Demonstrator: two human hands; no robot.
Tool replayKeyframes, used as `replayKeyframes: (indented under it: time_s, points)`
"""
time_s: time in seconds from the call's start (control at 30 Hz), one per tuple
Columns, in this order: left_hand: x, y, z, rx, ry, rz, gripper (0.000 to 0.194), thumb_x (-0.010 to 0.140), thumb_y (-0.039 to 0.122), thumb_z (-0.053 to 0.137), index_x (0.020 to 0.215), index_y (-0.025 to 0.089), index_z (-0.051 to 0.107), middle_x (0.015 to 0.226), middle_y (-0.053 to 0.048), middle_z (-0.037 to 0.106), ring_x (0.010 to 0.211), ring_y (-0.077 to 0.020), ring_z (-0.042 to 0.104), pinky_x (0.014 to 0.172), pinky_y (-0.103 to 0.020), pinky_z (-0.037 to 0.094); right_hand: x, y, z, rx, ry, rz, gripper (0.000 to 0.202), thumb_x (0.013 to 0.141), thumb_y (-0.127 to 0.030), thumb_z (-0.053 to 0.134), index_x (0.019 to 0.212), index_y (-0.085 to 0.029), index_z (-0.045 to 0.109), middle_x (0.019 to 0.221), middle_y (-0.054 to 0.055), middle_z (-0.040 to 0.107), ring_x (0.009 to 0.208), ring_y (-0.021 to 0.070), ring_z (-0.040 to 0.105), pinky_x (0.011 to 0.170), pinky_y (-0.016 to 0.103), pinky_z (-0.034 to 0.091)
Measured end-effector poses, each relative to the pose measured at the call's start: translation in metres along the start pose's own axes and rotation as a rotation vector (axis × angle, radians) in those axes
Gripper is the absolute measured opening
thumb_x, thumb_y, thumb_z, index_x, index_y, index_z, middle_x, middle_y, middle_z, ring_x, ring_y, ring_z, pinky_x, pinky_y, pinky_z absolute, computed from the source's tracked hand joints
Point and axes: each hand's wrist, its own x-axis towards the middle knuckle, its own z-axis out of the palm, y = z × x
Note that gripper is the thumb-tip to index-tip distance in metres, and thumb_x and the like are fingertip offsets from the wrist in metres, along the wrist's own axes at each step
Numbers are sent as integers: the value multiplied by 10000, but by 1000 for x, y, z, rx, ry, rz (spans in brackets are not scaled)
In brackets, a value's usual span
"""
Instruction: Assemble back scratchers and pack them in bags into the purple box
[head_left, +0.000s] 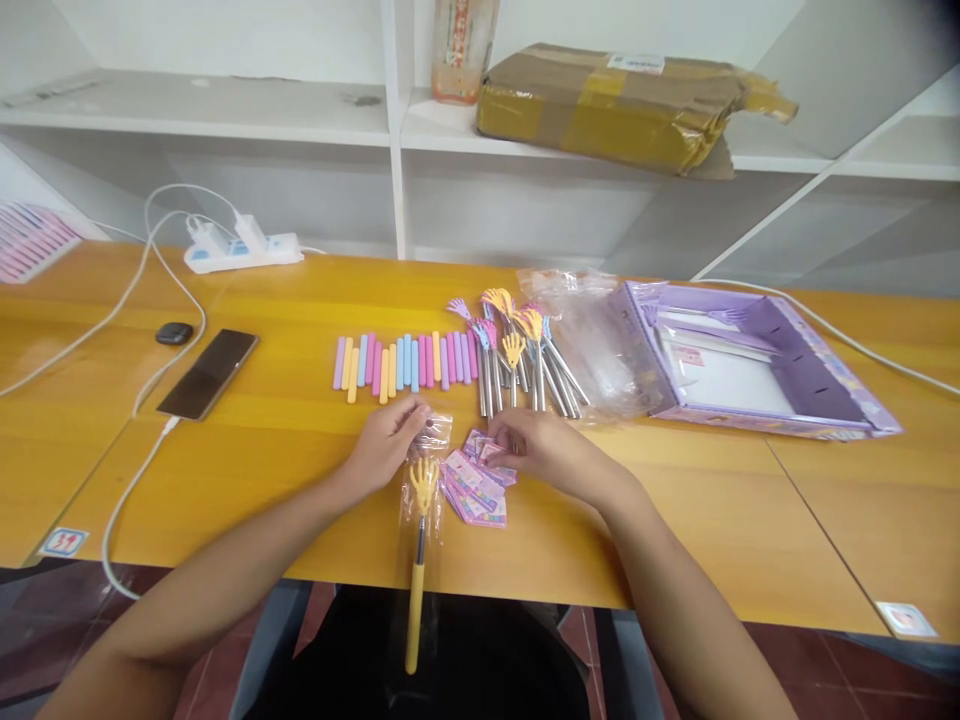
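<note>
A yellow hand-shaped back scratcher (415,610) lies inside a clear plastic bag (405,520), its handle end reaching past the table's front edge. My left hand (386,440) pinches the top of this bag, near the flap. Just to the right is a loose pile of small purple and pink printed cards (474,490). My right hand (536,450) is over the pile's upper right, its fingers curled and closed on a card; the fingertips are partly hidden. Several back scratchers with metal rods (525,360) lie heaped behind my right hand.
Coloured handle sleeves (405,362) form a row behind my left hand. Clear plastic bags (600,340) lie beside a purple open box (757,360) on the right. At left are a phone (208,374), white cable (142,400) and power strip (244,252). A taped carton (607,105) sits on the shelf.
</note>
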Motion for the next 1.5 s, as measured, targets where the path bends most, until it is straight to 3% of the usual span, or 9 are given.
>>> replayKeyframes:
  time_s: [0.17,0.3,0.37,0.57,0.83,1.0,1.17,1.33,1.5]
  points:
    - [0,0,3,-9,-15,16,429,1057,616,550,963,205,633,868,-34,694,690,-181,684,635,-305,533,-2,-14,2,351,-43,-95,207,992,-407,774,991,-206,723,827,1,685,699,138,605,637,276,462]
    - [1,2,9,-9,-36,88,405,1064,569,568,972,194,691,923,-56,719,844,-203,702,766,-318,551,3,-32,19,250,205,-349,118,1022,-352,748,995,-237,748,986,42,708,929,188,655,842,353,523]
    - [0,3,12,-1,-62,110,370,1065,536,583,1010,193,712,958,-62,732,896,-210,701,812,-322,545,7,-36,28,171,358,-400,65,1040,-307,721,1027,-244,729,1011,52,723,978,210,661,889,390,523]
    - [-9,4,25,111,-173,134,216,1022,378,668,1118,201,744,996,-53,744,863,-191,669,775,-300,498,14,-31,33,49,594,-365,46,1051,-264,691,1024,-226,693,888,52,724,825,202,673,747,361,539]
    - [-10,9,25,262,-208,242,179,988,271,676,1131,203,760,973,-32,737,853,-176,661,785,-297,490,12,-30,27,-8,612,-430,64,1035,-177,708,1083,-217,701,928,38,737,851,172,681,750,314,544]
    - [-10,10,22,274,-209,236,224,995,256,655,1191,214,756,1042,-52,739,917,-192,674,814,-309,499,10,-23,22,-8,522,-402,98,1032,-168,709,1115,-219,710,990,51,743,912,178,696,797,313,558]
    - [-10,11,23,316,-207,261,120,1002,285,654,1014,192,729,862,-5,624,789,-160,571,727,-283,426,12,-21,23,5,488,-406,80,1031,-208,719,1109,-217,734,1003,59,708,918,180,691,798,311,564]
    - [-9,11,23,318,-214,269,198,1027,319,626,884,184,646,829,7,570,768,-152,519,709,-288,393,12,-25,31,8,452,-419,120,1015,-293,750,1108,-217,754,1004,66,662,916,197,671,798,329,557]
    - [-10,13,21,328,-192,258,248,1036,374,626,882,182,650,831,-5,587,758,-157,522,709,-300,405,10,-27,27,117,431,-269,255,1061,-343,677,1288,-226,683,1200,102,679,1086,236,673,945,383,553]
